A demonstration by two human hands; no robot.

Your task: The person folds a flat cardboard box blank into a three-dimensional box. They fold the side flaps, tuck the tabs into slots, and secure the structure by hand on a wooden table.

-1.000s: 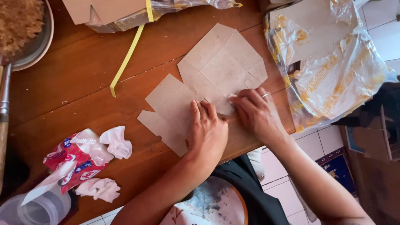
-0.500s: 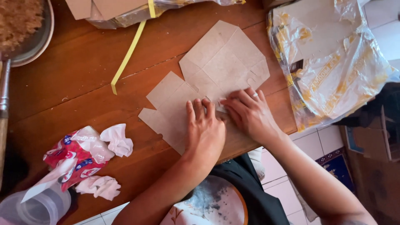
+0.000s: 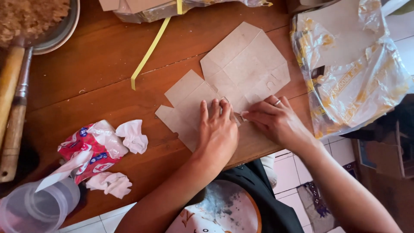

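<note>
Pressing my left hand (image 3: 219, 131) flat on the thin, light, bendy brown die-cut cardboard box blank (image 3: 228, 80) at the worktop's (image 3: 86, 82) six-o'clock edge, my right hand's (image 3: 274, 121) fingers pinch its small tab.

Your surface is a brown wooden table (image 3: 86, 82); on it lies 1 flat brown cardboard cutout (image 3: 241, 73) near the front edge; a yellow strip (image 3: 148, 54) lies behind it; a red tissue pack (image 3: 88, 151) with 2 crumpled white tissues (image 3: 133, 136) sits left; a clear plastic jug (image 3: 36, 207) stands at the corner.
</note>
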